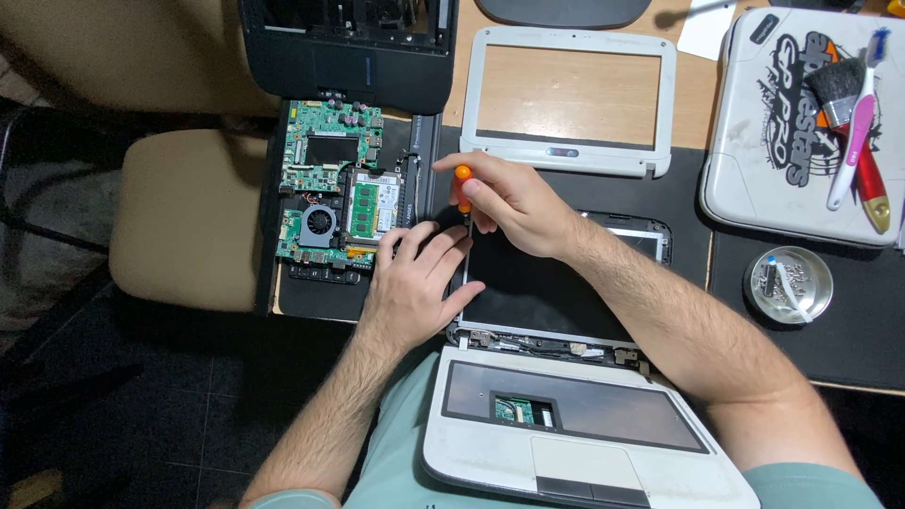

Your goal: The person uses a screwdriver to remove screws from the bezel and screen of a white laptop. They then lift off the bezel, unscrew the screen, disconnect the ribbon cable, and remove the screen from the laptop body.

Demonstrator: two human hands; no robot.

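Table [848,349] under dark mat, stripped laptop screen panel [537,283] lying flat mid-frame. Left hand [415,283] flat, fingers spread, pressing panel's upper-left corner. Right hand [509,203] nearer screw spot, pinching orange screwdriver [463,188]; shaft upright, tip down at panel's top-left edge, just beside left fingertips.

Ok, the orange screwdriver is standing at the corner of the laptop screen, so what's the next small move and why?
Probably turn the orange screwdriver in place. The right hand pinches it upright with its tip at the top left corner of the dark screen panel, and the left hand lies flat beside that corner, steadying it. Whether the tip sits in a screw is hidden.
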